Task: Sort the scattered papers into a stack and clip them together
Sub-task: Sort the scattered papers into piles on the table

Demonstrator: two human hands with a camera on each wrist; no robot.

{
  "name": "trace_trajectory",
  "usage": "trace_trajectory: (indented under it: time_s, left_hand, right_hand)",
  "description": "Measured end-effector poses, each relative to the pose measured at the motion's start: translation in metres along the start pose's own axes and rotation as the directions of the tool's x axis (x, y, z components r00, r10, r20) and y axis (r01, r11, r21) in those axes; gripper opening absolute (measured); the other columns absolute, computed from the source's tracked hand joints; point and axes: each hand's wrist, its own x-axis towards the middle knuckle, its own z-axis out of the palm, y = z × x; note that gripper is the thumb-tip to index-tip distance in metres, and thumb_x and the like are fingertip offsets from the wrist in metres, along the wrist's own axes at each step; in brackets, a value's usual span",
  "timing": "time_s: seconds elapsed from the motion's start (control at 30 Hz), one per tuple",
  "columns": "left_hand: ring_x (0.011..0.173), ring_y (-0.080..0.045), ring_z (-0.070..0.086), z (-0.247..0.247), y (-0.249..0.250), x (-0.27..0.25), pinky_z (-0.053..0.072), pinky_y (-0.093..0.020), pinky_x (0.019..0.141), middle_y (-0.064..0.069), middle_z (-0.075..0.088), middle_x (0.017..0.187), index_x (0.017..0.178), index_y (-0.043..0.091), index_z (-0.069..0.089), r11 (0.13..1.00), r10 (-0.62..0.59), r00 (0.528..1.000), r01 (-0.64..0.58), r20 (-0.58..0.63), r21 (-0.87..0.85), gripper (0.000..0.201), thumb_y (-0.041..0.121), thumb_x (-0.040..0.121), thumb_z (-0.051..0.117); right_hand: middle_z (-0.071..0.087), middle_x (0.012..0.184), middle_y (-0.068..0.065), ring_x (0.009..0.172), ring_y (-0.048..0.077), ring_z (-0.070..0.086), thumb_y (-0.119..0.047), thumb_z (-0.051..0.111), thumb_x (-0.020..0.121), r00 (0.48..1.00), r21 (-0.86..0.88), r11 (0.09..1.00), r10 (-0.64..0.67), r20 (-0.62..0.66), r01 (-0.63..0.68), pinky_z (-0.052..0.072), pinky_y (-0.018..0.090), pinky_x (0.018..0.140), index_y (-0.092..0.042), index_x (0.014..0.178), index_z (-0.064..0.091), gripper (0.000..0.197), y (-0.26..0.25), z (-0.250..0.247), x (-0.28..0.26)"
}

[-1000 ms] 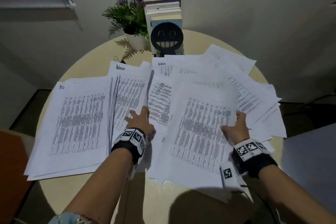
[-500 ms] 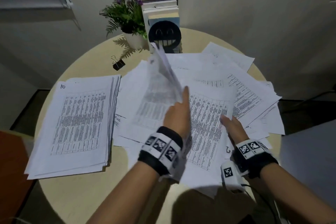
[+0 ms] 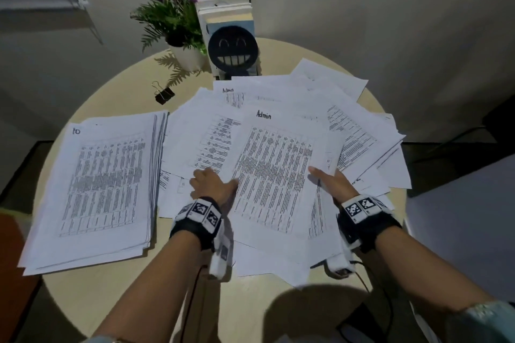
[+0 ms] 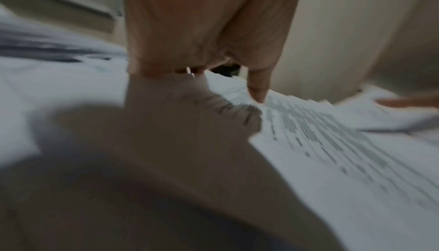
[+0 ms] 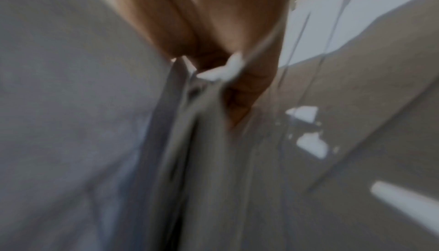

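Note:
A neat stack of printed papers marked "10" lies on the left of the round table. Loose scattered papers fan over the centre and right. On top of them lies a sheet headed "Admin". My left hand pinches its left edge, thumb on top and the other fingers hidden under the sheet. My right hand grips its right edge, thumb on top, fingers curled beneath. The right wrist view is blurred; the hand is among paper edges. A black binder clip lies apart at the back left.
A potted plant and upright books behind a black smiley bookend stand at the table's far edge. Bare tabletop shows at the front. Cables run from the wrist cameras over the right front edge.
My left hand lifted the Admin sheet from beside the left stack, swung it rightwards and laid it on the scattered pile. The binder clip came into view. My right hand stayed at the pile's edge.

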Motion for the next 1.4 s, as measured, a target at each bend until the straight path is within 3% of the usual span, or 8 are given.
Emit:
trace_trajectory:
  time_s: [0.27, 0.33, 0.4, 0.57, 0.8, 1.03, 1.23, 1.4]
  left_hand:
    - [0.091, -0.02, 0.058, -0.002, -0.007, -0.001, 0.049, -0.005, 0.072, -0.011, 0.061, 0.114, 0.113, 0.002, 0.054, 0.743, 0.048, 0.998, -0.009, 0.041, -0.669, 0.038, 0.019, 0.081, 0.065]
    - [0.117, -0.031, 0.055, -0.024, -0.006, -0.003, 0.045, -0.033, 0.103, -0.019, 0.052, 0.132, 0.133, -0.003, 0.041, 0.564, 0.113, 0.993, -0.04, 0.029, -0.825, 0.071, 0.03, 0.079, 0.071]
    - [0.112, -0.034, 0.057, -0.056, 0.004, -0.012, 0.051, -0.039, 0.093, -0.017, 0.061, 0.119, 0.133, -0.006, 0.04, 0.522, 0.176, 0.977, -0.195, -0.119, -0.83, 0.076, 0.038, 0.079, 0.07]
    - [0.085, -0.002, 0.06, -0.14, 0.038, -0.06, 0.05, -0.014, 0.079, 0.008, 0.062, 0.091, 0.098, 0.013, 0.056, 0.323, 0.328, 0.79, -0.609, -0.518, -0.724, 0.01, 0.017, 0.09, 0.059]
    - [0.066, 0.012, 0.064, -0.174, 0.035, -0.095, 0.05, -0.008, 0.066, 0.027, 0.069, 0.065, 0.092, 0.024, 0.048, -0.012, 0.5, 0.622, -0.691, -0.603, -0.723, 0.057, 0.043, 0.046, 0.076]
    - [0.066, 0.005, 0.067, -0.163, 0.032, -0.086, 0.055, -0.016, 0.064, 0.02, 0.072, 0.068, 0.068, 0.032, 0.074, 0.094, 0.536, 0.63, -0.707, -0.563, -0.701, 0.033, 0.053, 0.043, 0.08]
    - [0.073, 0.002, 0.069, -0.14, 0.01, -0.061, 0.056, -0.017, 0.067, 0.016, 0.074, 0.073, 0.077, 0.023, 0.071, 0.179, 0.457, 0.733, -0.631, -0.504, -0.755, 0.053, 0.051, 0.035, 0.086]
    - [0.08, -0.002, 0.065, -0.133, -0.018, -0.048, 0.054, -0.018, 0.08, 0.008, 0.066, 0.088, 0.103, 0.01, 0.063, 0.383, 0.421, 0.838, -0.512, -0.348, -0.769, 0.029, 0.009, 0.075, 0.071]
  right_hand:
    - [0.05, 0.072, 0.0, 0.061, 0.007, 0.054, -0.012, 0.057, 0.089, 0.975, -0.374, 0.9, -0.208, 0.082, 0.224, 0.045, 0.021, 0.053, -0.009, 0.102, 0.049, 0.015, -0.035, 0.027, -0.022]
    - [0.053, 0.071, -0.002, 0.062, 0.003, 0.056, -0.012, 0.06, 0.087, 0.947, -0.255, 0.912, -0.304, 0.103, 0.321, 0.048, 0.019, 0.055, -0.013, 0.094, 0.052, 0.011, -0.059, 0.023, -0.037]
    - [0.057, 0.076, -0.006, 0.071, 0.003, 0.056, -0.011, 0.064, 0.085, 0.897, -0.186, 0.877, -0.428, 0.111, 0.442, 0.049, 0.009, 0.058, -0.018, 0.089, 0.055, 0.012, -0.085, 0.022, -0.055]
    - [0.066, 0.089, 0.001, 0.084, 0.005, 0.065, -0.025, 0.076, 0.073, 0.702, -0.177, 0.709, -0.703, -0.109, 0.683, 0.051, 0.013, 0.08, -0.014, 0.094, 0.06, 0.028, -0.144, 0.027, -0.076]
    - [0.069, 0.073, -0.021, 0.069, -0.013, 0.062, -0.026, 0.085, 0.048, 0.619, 0.102, 0.611, -0.779, -0.097, 0.785, 0.05, 0.015, 0.079, -0.018, 0.087, 0.061, 0.047, -0.173, 0.033, -0.102]
    - [0.063, 0.099, 0.006, 0.09, 0.014, 0.064, -0.028, 0.079, 0.06, 0.613, 0.187, 0.607, -0.79, 0.036, 0.772, 0.052, 0.023, 0.075, -0.028, 0.092, 0.062, 0.036, -0.154, 0.049, -0.094]
    - [0.064, 0.07, 0.0, 0.059, -0.007, 0.059, 0.004, 0.065, 0.08, 0.758, 0.032, 0.759, -0.646, -0.086, 0.65, 0.048, 0.028, 0.075, 0.0, 0.083, 0.067, 0.005, -0.127, 0.075, -0.072]
    - [0.071, 0.07, -0.01, 0.075, 0.006, 0.069, -0.015, 0.068, 0.08, 0.694, 0.235, 0.656, -0.702, -0.157, 0.717, 0.056, 0.032, 0.082, -0.018, 0.075, 0.062, 0.007, -0.173, 0.088, -0.087]
